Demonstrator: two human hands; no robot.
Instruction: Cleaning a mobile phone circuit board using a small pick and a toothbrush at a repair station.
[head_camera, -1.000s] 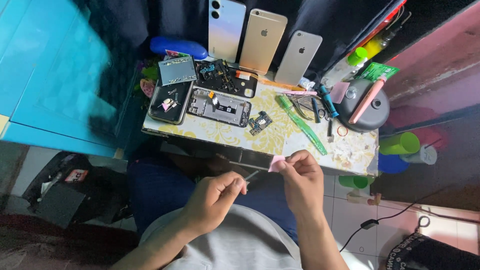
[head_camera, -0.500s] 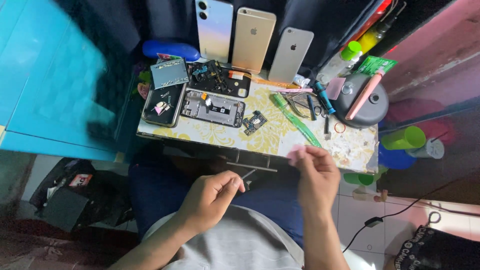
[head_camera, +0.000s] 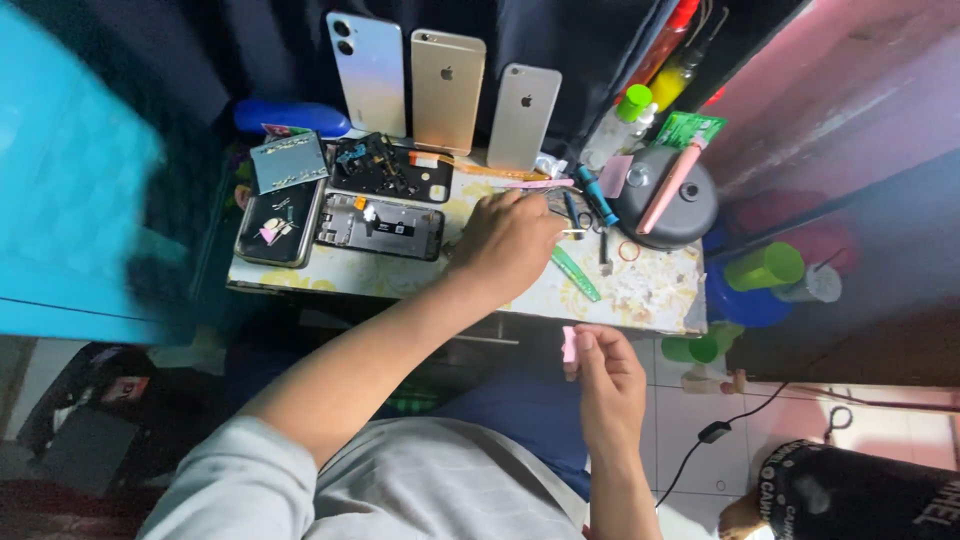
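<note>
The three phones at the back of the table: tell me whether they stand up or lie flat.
Upright. The white phone, gold phone and silver phone lean, backs outward, against the dark cloth.

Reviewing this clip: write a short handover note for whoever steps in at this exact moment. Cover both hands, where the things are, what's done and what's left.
Left hand: stretched over the small table, fingers down among the hand tools by the green strip; whether it grips anything cannot be told.
Right hand: over the lap, pinching a small pink piece.
On the table: opened phone body, dark board tray, black phone at the left edge. Three phones lean against the back.
Done: one phone is opened up.
Left: it lies unassembled; the pink piece is not yet placed.
</note>
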